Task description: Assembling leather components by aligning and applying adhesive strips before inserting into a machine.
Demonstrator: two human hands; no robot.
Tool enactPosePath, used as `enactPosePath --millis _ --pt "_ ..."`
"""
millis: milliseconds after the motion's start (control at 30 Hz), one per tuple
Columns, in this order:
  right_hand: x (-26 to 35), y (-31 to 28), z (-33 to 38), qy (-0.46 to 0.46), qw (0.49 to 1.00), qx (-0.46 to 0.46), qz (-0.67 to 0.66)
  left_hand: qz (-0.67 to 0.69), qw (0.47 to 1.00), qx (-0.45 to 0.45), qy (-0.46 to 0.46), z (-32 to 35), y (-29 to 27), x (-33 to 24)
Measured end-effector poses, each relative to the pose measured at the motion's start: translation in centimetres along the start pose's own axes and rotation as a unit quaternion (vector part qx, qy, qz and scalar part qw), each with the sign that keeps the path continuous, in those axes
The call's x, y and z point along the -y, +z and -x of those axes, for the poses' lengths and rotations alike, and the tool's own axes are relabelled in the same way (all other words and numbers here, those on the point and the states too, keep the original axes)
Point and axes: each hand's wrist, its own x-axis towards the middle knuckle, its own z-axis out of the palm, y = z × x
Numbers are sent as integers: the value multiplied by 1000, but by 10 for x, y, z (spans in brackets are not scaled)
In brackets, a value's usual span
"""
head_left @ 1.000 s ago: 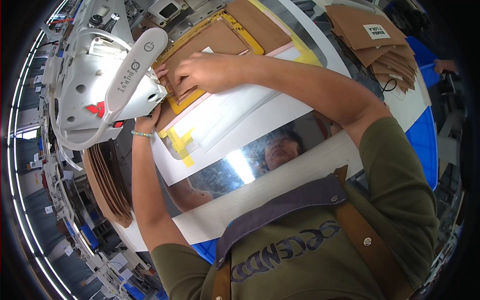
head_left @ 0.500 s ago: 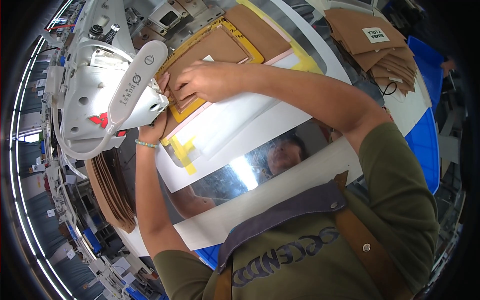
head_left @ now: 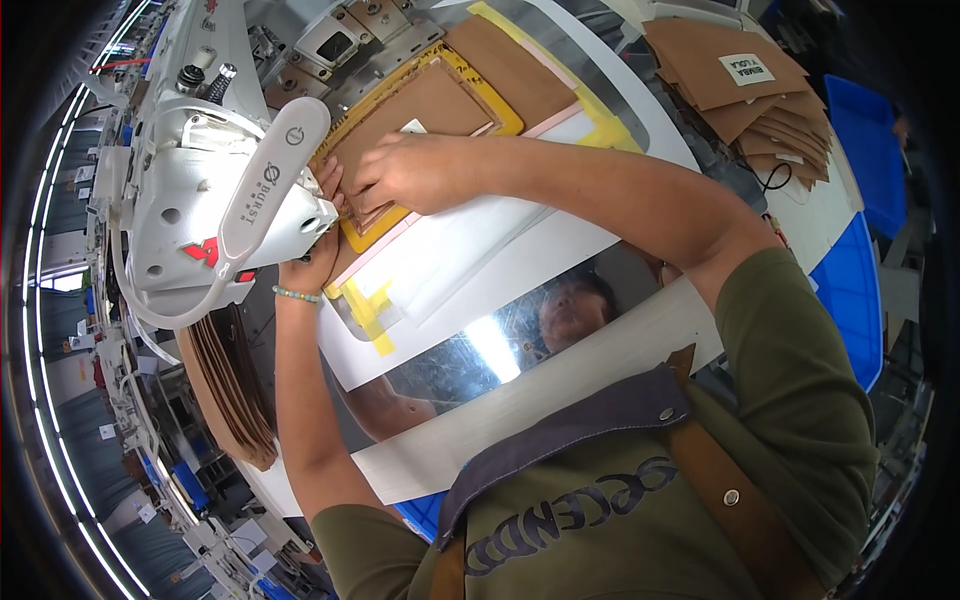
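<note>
Right of the machine head [head_left: 180,205]: yellow frame [head_left: 490,103] around a brown panel [head_left: 420,100].
Left hand [head_left: 320,262]: just beside the head, partly hidden by it; fingertips near the frame's left side, pressing or pinching cannot be told.
Right hand [head_left: 420,175]: right of the head, over the panel, fingers bent and close together; any pinch cannot be told.
Edges: tight between head and frame; white sheet [head_left: 430,315] spreads below right of the head.
Writing: lettering on the lamp [head_left: 275,180] over the head; printed label [head_left: 745,70] far right of it.
</note>
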Motion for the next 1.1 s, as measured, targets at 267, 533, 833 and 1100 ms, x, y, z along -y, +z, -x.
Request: enactPosePath --millis 267,533,833,1100 --pt "-3 6 -3 -5 1000 -19 -11 107 993 -35 -32 -3 2 5" --pt "-3 -1 -4 2 999 7 36 184 982 -35 4 -7 -3 12" --pt "1 -4 -15 3 997 50 53 432 897 -35 -90 1 15 33" --pt "5 -9 -18 22 996 67 60 49 998 31 -35 17 9 42"
